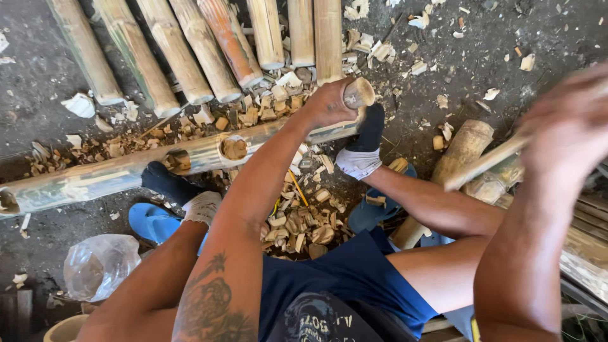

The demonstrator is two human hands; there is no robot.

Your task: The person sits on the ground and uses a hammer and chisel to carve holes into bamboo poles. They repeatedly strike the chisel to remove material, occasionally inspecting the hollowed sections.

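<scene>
My left hand is closed around a short wooden-handled tool, set against a long bamboo pole that lies across the ground. The pole has cut holes along its top. My right hand, blurred by motion, is raised at the right and grips a flat wooden stick. Both my feet, in dark and white socks, press on the pole.
Several cut bamboo poles lie side by side at the top. Wood chips litter the dark ground. A blue sandal, a clear plastic bag and a thick log lie nearby.
</scene>
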